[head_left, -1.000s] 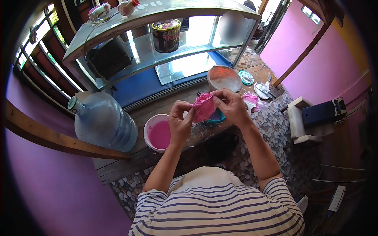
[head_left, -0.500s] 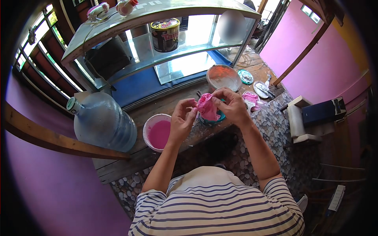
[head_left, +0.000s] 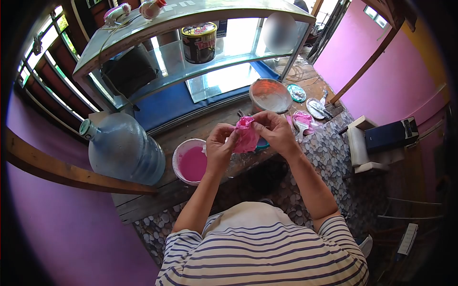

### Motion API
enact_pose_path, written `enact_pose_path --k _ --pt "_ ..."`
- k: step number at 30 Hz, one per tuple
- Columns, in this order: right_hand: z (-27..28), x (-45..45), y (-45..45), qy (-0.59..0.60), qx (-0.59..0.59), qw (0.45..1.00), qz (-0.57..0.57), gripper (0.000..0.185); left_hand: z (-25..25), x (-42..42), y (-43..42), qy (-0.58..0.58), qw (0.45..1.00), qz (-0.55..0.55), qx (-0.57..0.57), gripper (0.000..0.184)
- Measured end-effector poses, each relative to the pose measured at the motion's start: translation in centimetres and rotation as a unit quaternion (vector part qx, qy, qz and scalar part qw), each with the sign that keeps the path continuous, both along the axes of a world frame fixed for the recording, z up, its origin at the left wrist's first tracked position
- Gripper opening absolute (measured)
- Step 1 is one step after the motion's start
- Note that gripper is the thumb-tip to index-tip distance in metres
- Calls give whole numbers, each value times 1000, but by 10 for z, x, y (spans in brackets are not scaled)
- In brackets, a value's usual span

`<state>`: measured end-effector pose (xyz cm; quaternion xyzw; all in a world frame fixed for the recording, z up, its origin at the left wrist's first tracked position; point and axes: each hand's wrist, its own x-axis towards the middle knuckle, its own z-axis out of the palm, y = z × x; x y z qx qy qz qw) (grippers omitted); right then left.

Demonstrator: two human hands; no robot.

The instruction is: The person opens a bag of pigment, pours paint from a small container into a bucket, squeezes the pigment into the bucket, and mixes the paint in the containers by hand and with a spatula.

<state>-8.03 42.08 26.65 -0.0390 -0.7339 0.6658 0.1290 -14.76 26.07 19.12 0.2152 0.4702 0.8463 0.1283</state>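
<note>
Between my two hands is a crumpled pink plastic bag (head_left: 246, 136), its gathered top turned up. My left hand (head_left: 220, 147) pinches its left side with thumb and fingers. On the other side, my right hand (head_left: 276, 133) grips the bag near the top. Below the bag, a teal container (head_left: 262, 144) is mostly hidden. A white bucket of pink paint (head_left: 192, 163) stands left of my left hand on the wooden bench. Behind my right hand sits an orange-grey bucket (head_left: 271, 95) with whitish residue inside.
A large water jug (head_left: 125, 148) stands at the left. Behind the bench is a glass display case (head_left: 191, 76) holding a dark tub (head_left: 199, 44). A paintbrush (head_left: 301, 126) lies on pink-stained plastic at the right, near paint-smeared lids (head_left: 315, 108). A dark blue box (head_left: 392, 135) is further right.
Both hands have drawn closer together and slightly lower. My left hand now grips the bag more fully, and the bag hangs more upright with its gathered top showing.
</note>
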Motion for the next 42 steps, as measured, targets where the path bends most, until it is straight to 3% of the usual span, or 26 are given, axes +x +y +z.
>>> enact_pose_path --k 7,9,14,16,19,24,31,37,42 --pt "-14 -3 -5 14 -20 999 -21 12 28 8 0 -65 995 -48 54 9" --pt "-18 -3 -6 -5 -69 998 -6 13 24 6 -1 -80 994 -60 46 10" --pt "-13 2 -13 -9 -65 998 10 18 7 -2 0 -113 991 -58 43 9" --pt "-16 6 -18 2 -74 997 22 19 6 -5 1 -146 984 -42 95 11" --pt "-33 7 -25 42 -47 998 6 17 8 -5 0 -142 983 -37 110 13" --pt "-55 2 -24 60 98 990 -85 16 10 -2 2 -134 985 -33 100 13" --pt "-44 1 -28 129 149 972 -124 11 6 -3 8 -113 988 4 107 21" --pt "-39 3 -23 21 161 979 -125 7 12 -2 6 -123 990 -13 70 31" --pt "-40 1 -28 121 158 975 -102 9 14 -2 2 -124 991 -2 52 30"
